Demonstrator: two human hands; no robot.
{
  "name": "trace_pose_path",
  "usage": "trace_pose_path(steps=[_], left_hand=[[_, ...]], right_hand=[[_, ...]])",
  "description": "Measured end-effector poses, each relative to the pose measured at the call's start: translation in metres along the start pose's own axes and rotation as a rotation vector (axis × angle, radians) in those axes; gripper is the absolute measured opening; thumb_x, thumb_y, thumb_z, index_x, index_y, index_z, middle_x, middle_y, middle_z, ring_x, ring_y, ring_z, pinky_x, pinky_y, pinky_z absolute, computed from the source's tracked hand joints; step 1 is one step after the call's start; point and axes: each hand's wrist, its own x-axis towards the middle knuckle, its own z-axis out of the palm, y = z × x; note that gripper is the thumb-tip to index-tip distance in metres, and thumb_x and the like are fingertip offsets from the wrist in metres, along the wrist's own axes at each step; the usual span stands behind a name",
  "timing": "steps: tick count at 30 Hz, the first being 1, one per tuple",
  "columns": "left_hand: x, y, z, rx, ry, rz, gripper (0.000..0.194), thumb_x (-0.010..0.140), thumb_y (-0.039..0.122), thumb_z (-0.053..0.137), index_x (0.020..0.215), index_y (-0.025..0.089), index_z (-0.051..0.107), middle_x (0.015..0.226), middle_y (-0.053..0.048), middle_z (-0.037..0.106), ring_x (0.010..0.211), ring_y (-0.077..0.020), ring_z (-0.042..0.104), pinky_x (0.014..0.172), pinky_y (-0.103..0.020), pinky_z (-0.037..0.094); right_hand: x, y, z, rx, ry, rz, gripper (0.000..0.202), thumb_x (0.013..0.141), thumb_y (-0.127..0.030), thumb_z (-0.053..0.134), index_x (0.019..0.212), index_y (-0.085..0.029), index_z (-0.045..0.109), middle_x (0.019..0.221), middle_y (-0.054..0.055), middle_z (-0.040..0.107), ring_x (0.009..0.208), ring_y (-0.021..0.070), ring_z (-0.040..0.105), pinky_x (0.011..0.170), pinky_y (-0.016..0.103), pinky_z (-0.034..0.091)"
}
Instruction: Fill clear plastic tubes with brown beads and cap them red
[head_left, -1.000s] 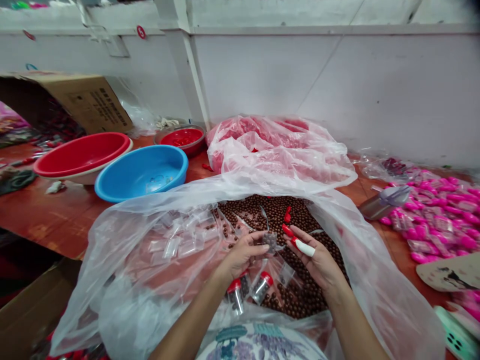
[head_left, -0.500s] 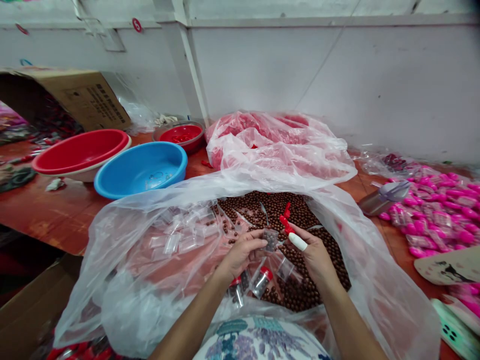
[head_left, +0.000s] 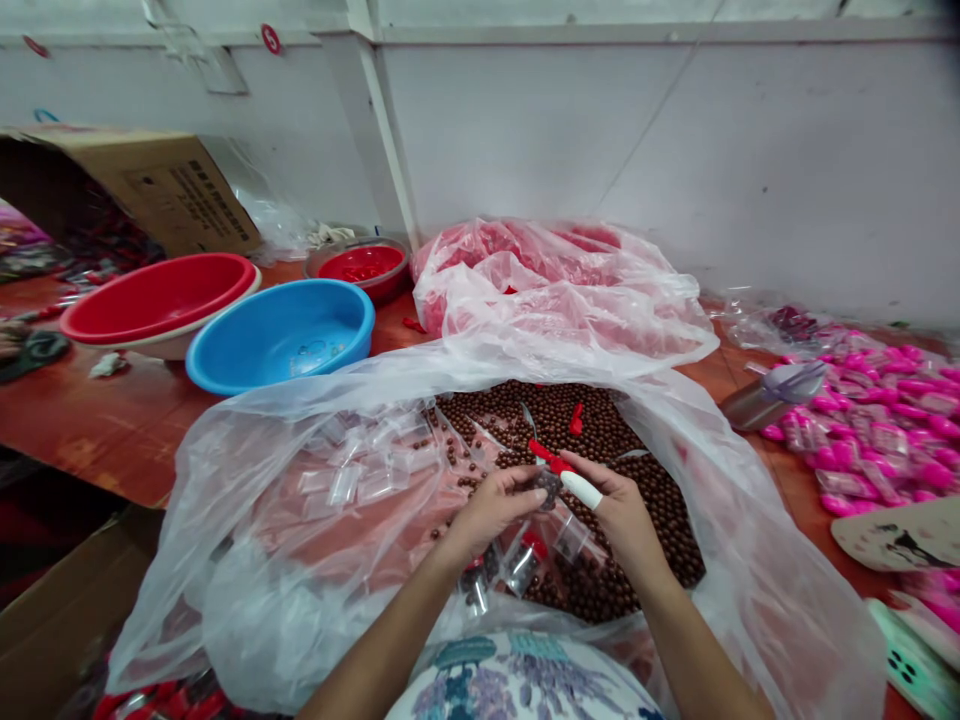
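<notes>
My left hand (head_left: 489, 508) is closed around a small clear container (head_left: 548, 489) with brown balls in it. Close against its mouth, my right hand (head_left: 624, 508) pinches a red plastic cap (head_left: 550, 457) with a long projecting piece; a white cover sits on one digit. Whether cap and container touch, I cannot tell. Beneath both hands lie many loose brown balls (head_left: 671, 515) on a clear plastic sheet (head_left: 757, 560). Another red piece (head_left: 576, 420) rests on the balls. Red-capped containers (head_left: 523, 565) lie below my left hand, and several clear empty containers (head_left: 390, 462) to the left.
Blue (head_left: 281, 340) and red (head_left: 161, 295) basins stand at left, before a cardboard box (head_left: 199, 205). A plastic bag of red pieces (head_left: 559, 285) lies behind the sheet. Pink packages (head_left: 889, 420), a metal scoop (head_left: 772, 395) and a phone-like green object (head_left: 919, 660) are at right.
My right hand has moved left, bringing the red cap to the container's mouth. The container has tilted in my left hand. The other red piece stays on the balls.
</notes>
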Motion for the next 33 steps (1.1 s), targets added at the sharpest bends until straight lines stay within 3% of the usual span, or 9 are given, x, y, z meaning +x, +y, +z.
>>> trace_pose_path(steps=[11, 14, 17, 20, 23, 27, 33], left_hand=[[-0.001, -0.003, -0.006, 0.279, -0.038, 0.143, 0.031, 0.071, 0.033, 0.069, 0.094, 0.013, 0.072, 0.084, -0.004, 0.068, 0.074, -0.0155, 0.057, 0.071, -0.023, 0.042], [-0.002, -0.003, -0.007, 0.300, -0.026, 0.149, 0.029, 0.071, 0.032, 0.068, 0.092, 0.013, 0.073, 0.081, -0.004, 0.068, 0.072, -0.0156, 0.056, 0.072, -0.023, 0.042], [-0.003, -0.004, -0.003, 0.217, 0.014, 0.137, 0.032, 0.072, 0.032, 0.068, 0.098, 0.014, 0.071, 0.085, -0.004, 0.068, 0.075, -0.0167, 0.058, 0.073, -0.025, 0.042], [-0.004, -0.010, 0.005, 0.102, 0.048, 0.135, 0.037, 0.070, 0.033, 0.070, 0.102, 0.014, 0.069, 0.089, -0.005, 0.068, 0.077, -0.0172, 0.059, 0.072, -0.024, 0.042], [-0.002, -0.019, 0.010, -0.068, 0.122, 0.113, 0.040, 0.073, 0.045, 0.066, 0.097, 0.012, 0.067, 0.085, -0.006, 0.068, 0.073, -0.0163, 0.059, 0.067, -0.024, 0.043], [0.002, -0.025, 0.013, -0.403, 0.149, -0.041, 0.051, 0.078, 0.061, 0.049, 0.092, 0.014, 0.064, 0.076, -0.007, 0.068, 0.070, -0.0189, 0.063, 0.068, -0.029, 0.047], [0.001, -0.022, 0.019, -0.507, 0.173, -0.075, 0.043, 0.076, 0.056, 0.056, 0.086, 0.015, 0.064, 0.070, -0.004, 0.067, 0.067, -0.0182, 0.064, 0.069, -0.029, 0.049]], right_hand=[[-0.003, 0.012, -0.005, -0.181, -0.078, -0.154, 0.027, 0.076, -0.030, 0.065, 0.102, -0.029, 0.069, 0.110, 0.003, 0.068, 0.106, 0.0245, 0.060, 0.097, 0.044, 0.042], [-0.004, 0.014, -0.007, -0.299, -0.134, -0.256, 0.027, 0.082, -0.028, 0.058, 0.108, -0.030, 0.066, 0.114, 0.003, 0.066, 0.108, 0.0227, 0.059, 0.098, 0.043, 0.042], [-0.004, 0.019, -0.005, -0.542, -0.178, -0.442, 0.045, 0.078, -0.030, 0.063, 0.123, -0.027, 0.056, 0.123, 0.006, 0.060, 0.113, 0.0241, 0.054, 0.098, 0.043, 0.041], [-0.005, 0.028, 0.001, -0.716, -0.119, -0.572, 0.069, 0.070, -0.031, 0.070, 0.133, -0.021, 0.042, 0.128, 0.012, 0.052, 0.117, 0.0274, 0.048, 0.099, 0.045, 0.039], [-0.007, 0.036, 0.008, -0.762, -0.027, -0.621, 0.063, 0.073, -0.029, 0.066, 0.130, -0.021, 0.040, 0.124, 0.012, 0.049, 0.116, 0.0263, 0.047, 0.097, 0.043, 0.042], [-0.013, 0.038, 0.014, -0.843, -0.038, -0.689, 0.060, 0.071, -0.028, 0.067, 0.126, -0.024, 0.044, 0.119, 0.010, 0.050, 0.111, 0.0267, 0.049, 0.093, 0.042, 0.044], [-0.023, 0.041, 0.019, -0.936, -0.096, -0.758, 0.062, 0.071, -0.024, 0.065, 0.128, -0.023, 0.040, 0.120, 0.010, 0.050, 0.114, 0.0276, 0.045, 0.097, 0.046, 0.038]])
